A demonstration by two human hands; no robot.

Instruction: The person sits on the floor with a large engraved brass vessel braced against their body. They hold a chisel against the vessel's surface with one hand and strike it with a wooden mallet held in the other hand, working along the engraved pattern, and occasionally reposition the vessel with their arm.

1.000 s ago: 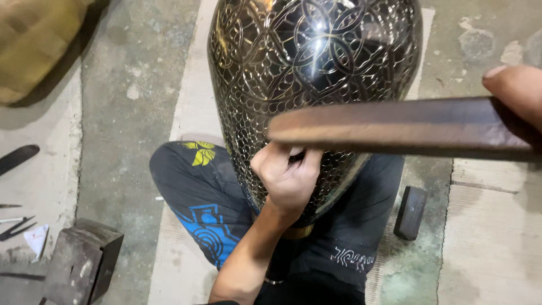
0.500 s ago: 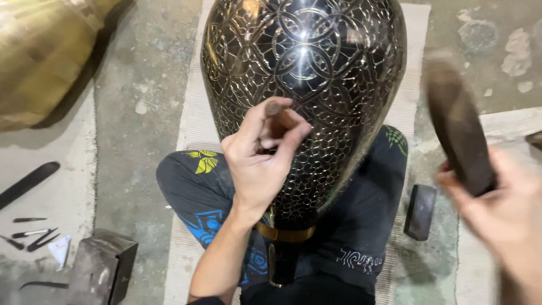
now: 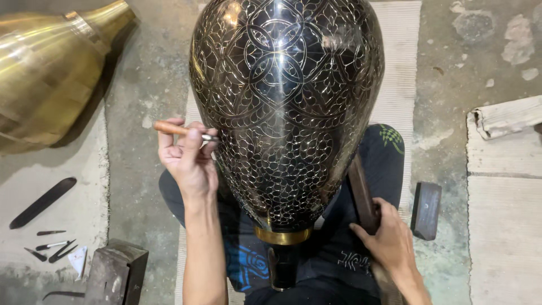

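Between the left fingers [image 3: 192,138], a slim chisel [image 3: 183,131] is being pinched, its wooden handle pointing left and its metal tip now resting against the left flank of the dark engraved vase [image 3: 288,107]. Half a second ago that hand was bunched on the vase front; it is now sitting beside it, so the tool seems set on a new spot. The right hand [image 3: 389,243] is closing around the handle of a dark mallet [image 3: 361,192], which was raised a moment back and is now lying low along the vase's right side, over the knee.

The vase is leaning across the person's lap, neck and brass collar [image 3: 282,235] toward the body, belly filling the upper frame. A pale mat [image 3: 403,68] is running under it on the concrete floor [image 3: 141,85]. Open floor is lying left of the chisel hand; further left a brass vessel [image 3: 51,68], small tools [image 3: 48,245] and a metal block [image 3: 116,274] are crowding the edge. Right of the mallet, a dark block [image 3: 426,209] is standing close, with a plank [image 3: 505,116] beyond.
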